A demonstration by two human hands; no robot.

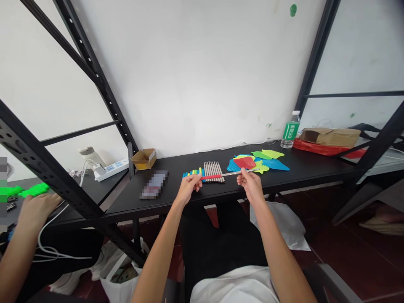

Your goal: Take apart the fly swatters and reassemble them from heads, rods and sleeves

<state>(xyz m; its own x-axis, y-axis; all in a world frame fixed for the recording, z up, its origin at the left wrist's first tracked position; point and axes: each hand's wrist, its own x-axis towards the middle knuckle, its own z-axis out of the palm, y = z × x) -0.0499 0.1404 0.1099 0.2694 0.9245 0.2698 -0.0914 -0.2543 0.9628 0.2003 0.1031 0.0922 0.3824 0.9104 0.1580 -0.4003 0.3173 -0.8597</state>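
My left hand [189, 185] is closed round the red handle of a thin metal rod [221, 175], held level just above the black table [176, 198]. My right hand [249, 182] pinches the same rod further right, near its bare metal end. Behind the rod lies a row of several rods with coloured grips [205, 171], side by side. To the right sits a pile of flat plastic swatter heads [259, 162] in red, blue, yellow and green.
A small cardboard box [144, 158] and a blurred flat object [154, 184] lie at the left of the table. A water bottle [291, 130] and a brown package [330, 136] stand at the back right. Another person's hand [36, 208] rests on the neighbouring table, left. Black shelf struts cross the view.
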